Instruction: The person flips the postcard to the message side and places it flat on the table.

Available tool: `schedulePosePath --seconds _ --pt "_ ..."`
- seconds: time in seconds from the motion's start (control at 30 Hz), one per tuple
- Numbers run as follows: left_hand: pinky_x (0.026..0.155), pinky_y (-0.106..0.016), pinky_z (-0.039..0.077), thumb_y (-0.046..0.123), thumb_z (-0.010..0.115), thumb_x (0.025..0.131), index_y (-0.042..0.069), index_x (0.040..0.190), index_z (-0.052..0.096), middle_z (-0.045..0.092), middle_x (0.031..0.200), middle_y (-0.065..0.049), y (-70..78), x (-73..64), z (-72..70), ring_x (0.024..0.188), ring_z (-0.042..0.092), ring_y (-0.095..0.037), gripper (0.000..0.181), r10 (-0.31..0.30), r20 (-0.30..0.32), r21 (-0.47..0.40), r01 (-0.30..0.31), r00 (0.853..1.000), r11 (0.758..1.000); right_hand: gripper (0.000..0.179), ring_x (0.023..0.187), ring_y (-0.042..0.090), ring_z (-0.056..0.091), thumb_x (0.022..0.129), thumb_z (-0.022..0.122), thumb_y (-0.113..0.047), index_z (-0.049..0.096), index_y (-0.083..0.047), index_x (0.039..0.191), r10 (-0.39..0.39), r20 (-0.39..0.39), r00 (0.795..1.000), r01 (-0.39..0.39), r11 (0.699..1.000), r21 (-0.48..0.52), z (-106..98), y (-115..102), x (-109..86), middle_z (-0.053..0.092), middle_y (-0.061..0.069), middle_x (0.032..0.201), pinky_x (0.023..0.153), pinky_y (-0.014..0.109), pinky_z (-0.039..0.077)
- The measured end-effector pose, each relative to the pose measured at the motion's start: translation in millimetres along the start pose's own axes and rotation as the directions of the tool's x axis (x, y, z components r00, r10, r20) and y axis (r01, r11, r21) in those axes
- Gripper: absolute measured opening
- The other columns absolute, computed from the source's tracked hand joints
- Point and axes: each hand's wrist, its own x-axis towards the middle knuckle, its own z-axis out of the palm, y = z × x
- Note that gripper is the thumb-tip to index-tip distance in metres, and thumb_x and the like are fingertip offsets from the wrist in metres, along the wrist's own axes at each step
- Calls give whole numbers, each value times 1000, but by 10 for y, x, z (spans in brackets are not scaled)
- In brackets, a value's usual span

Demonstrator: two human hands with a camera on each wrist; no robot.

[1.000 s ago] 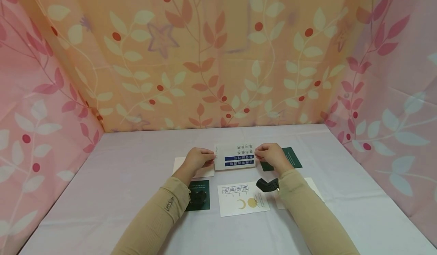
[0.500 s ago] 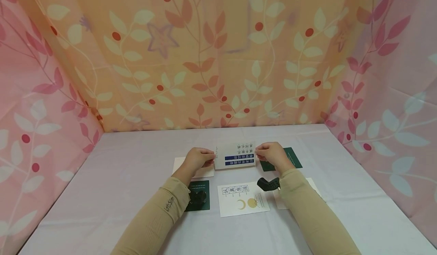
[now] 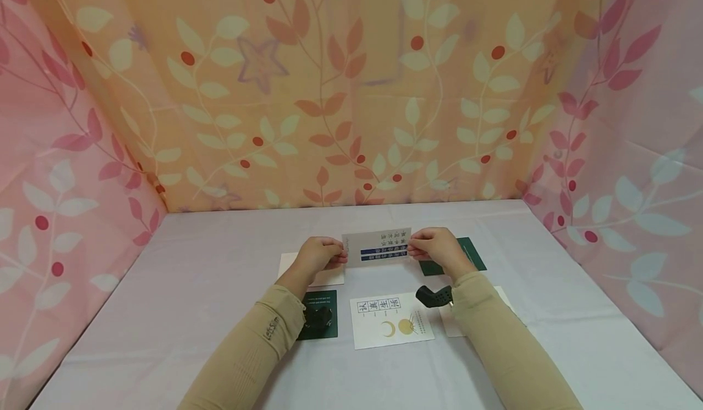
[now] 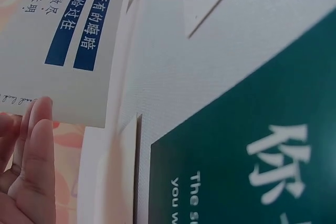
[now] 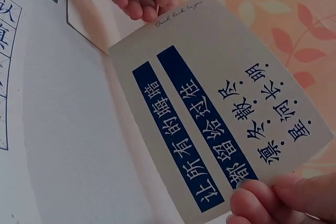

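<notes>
Between my two hands a white card (image 3: 379,246) with two dark blue bands of Chinese characters stands tilted up above the table. My left hand (image 3: 320,257) pinches its left short edge, by the small handwritten-style line of print. At the opposite edge my right hand (image 3: 439,248) pinches the card between thumb and fingers. In the right wrist view the printed face of the card (image 5: 205,108) shows nearly whole, with the right fingers (image 5: 262,200) at its lower corner. The left wrist view has the left fingers (image 4: 39,145) at the card's end.
Several cards lie on the white cloth (image 3: 230,349). Nearest the middle is a white card with a moon and sun (image 3: 392,330). A green card (image 3: 329,300) lies under the left wrist, another green card (image 3: 473,254) behind the right hand. Cream cards (image 3: 291,266) are partly covered by the arms.
The white card has tilted further upright and its lower edge has risen, so its face looks narrower and greyer. Both hands keep their grip and have hardly shifted.
</notes>
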Motion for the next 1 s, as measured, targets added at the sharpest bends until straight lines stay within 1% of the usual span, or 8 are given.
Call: schedulePosePath --seconds 0.17,0.27,0.5,0.63,0.8,0.87,1.0 --pt "72 -33 54 20 53 91 4 96 67 67 85 -10 10 5 9 78 67 -23 22 -12 -2 -31 12 1000 999 18 73 18 65 88 60 -10 65 2 100 -11 11 1000 11 1000 15 1 1 -6 67 11 83 68 30 55" --pt "72 -33 54 21 52 92 3 97 67 67 84 -11 12 7 16 78 67 -23 24 -14 -7 -39 14 1000 999 18 73 19 65 88 60 -10 64 2 100 -17 16 1000 17 1000 16 -5 4 -12 67 12 83 69 31 55" --pt "75 -35 54 20 52 92 2 95 68 67 83 -11 16 -7 18 80 67 -25 24 -13 -8 -46 12 1000 999 17 75 20 65 88 60 -11 65 1 99 -46 15 999 46 999 -4 6 17 -10 67 12 85 70 30 54" --pt "74 -34 54 20 54 90 1 93 69 68 81 -11 16 -13 16 80 67 -26 24 3 -3 -31 -3 1000 1000 16 82 27 65 88 59 -9 64 3 99 -74 36 997 73 997 15 1 30 -4 67 13 87 73 32 54" --pt "70 -30 54 17 55 90 -4 99 67 68 82 -11 11 -3 4 82 66 -28 26 35 17 -8 -35 999 999 20 89 31 64 89 56 -4 61 8 104 -116 80 990 114 993 32 -15 41 -10 67 18 94 77 34 53" --pt "69 -29 54 17 55 90 -5 102 66 68 82 -10 2 6 0 83 66 -28 27 43 25 2 -44 999 999 21 90 31 64 89 55 -4 60 9 106 -118 89 989 117 993 23 -18 38 -16 66 19 97 77 33 53" --pt "69 -28 54 17 55 91 -3 102 67 68 83 -10 2 4 2 84 66 -29 26 45 26 16 -45 999 999 21 93 34 63 90 54 -4 60 8 106 -107 92 990 105 994 24 -20 26 -29 65 21 100 77 32 53"
